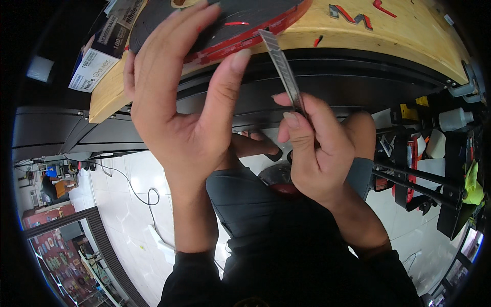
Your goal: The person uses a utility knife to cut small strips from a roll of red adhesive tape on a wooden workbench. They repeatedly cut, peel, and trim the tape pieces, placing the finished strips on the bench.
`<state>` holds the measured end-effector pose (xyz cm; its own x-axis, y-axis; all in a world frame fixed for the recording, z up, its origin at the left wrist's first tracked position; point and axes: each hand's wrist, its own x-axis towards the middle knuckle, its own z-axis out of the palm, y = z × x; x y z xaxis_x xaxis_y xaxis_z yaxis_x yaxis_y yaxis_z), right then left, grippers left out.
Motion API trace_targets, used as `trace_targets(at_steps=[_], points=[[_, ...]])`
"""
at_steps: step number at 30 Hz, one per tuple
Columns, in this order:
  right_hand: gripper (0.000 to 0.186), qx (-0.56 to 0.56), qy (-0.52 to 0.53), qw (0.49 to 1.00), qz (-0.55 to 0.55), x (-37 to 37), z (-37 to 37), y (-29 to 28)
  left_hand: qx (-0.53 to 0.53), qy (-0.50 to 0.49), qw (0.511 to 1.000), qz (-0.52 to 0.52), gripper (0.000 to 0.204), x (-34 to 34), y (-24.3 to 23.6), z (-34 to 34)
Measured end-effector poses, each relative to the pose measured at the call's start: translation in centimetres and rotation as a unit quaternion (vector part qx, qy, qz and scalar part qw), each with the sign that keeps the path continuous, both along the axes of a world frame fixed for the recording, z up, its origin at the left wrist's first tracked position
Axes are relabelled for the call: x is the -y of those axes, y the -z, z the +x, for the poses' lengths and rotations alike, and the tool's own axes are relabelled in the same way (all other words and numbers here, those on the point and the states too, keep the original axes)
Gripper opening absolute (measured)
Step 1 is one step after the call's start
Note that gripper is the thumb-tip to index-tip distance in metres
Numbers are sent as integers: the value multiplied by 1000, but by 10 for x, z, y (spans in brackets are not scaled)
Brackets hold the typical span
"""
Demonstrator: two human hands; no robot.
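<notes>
A large dark grey tape roll [215, 31] with a red outer edge rests at the front of the wooden table. My left hand [179, 97] grips it, the fingers spread over its face and left side, the thumb by the red edge. A slim snap-off utility knife [286, 74] is pinched between the thumb and fingers of my right hand [319, 143]. Its blade points up and its tip is at the roll's red edge; whether it touches cannot be made out. A small red strip [237, 23] lies on the roll's face.
On the wooden table [414, 46] lie a grey and red M-shaped piece [351, 16], a red bent piece [383, 8] and a small red scrap [318, 40]. Glove boxes [94, 66] stand at the left. A black tool rack [419, 179] is at the right.
</notes>
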<state>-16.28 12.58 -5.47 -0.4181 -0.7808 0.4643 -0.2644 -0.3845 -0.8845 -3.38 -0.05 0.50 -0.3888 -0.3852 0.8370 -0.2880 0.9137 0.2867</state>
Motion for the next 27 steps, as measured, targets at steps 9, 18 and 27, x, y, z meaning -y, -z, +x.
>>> trace_targets(at_steps=[9,18,27], points=[[31,-56,12,998,-16,-4,8,-1,7,34,999,-20,29,-2,-4,-7],[32,-52,27,998,-11,1,11,-3,13,-11,1000,22,29,-13,-15,-14],[35,-75,40,996,-19,1,17,-4,-17,45,999,-18,29,-5,-4,-8]])
